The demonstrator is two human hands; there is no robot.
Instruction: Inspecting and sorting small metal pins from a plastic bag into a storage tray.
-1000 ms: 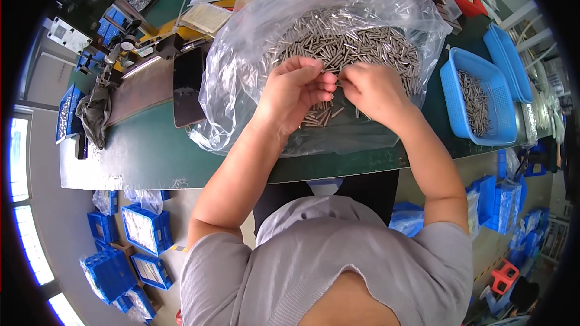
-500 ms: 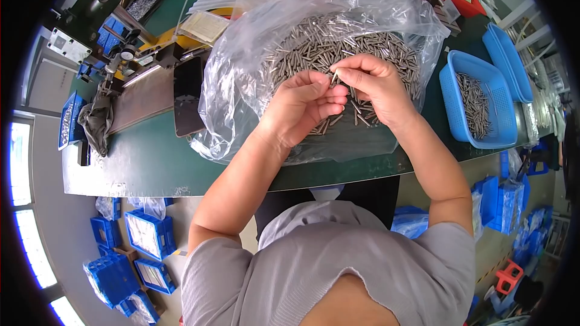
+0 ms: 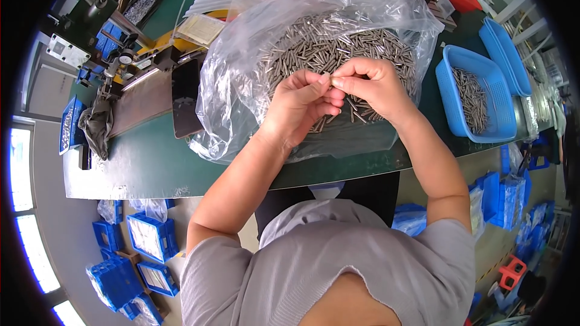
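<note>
Grey shirt fabric (image 3: 266, 278) is filling the bottom of the view, and past it a dark green tabletop (image 3: 139, 172) is stretching across, its near edge looking pale and shiny on the left. Both hands are working close together over it: the left hand (image 3: 293, 105) and right hand (image 3: 380, 90) are meeting at the fingertips, thumbs and index fingers pinching, though I'm honestly not able to tell what's between them. Right behind, a big heap of metal pins (image 3: 320, 45) is lying on an open clear plastic bag (image 3: 226, 87). Over to the right, a blue basket (image 3: 492, 137) is holding more pins, while a black flat panel (image 3: 184, 99) is sitting left of the bag. Red trays (image 3: 462, 1) are lining the far side. Down on the floor (image 3: 192, 206), blue crates (image 3: 148, 235) are crowding the left, a red stool (image 3: 512, 273) is standing off right, and bright windows (image 3: 33, 247) are glowing at far left.
</note>
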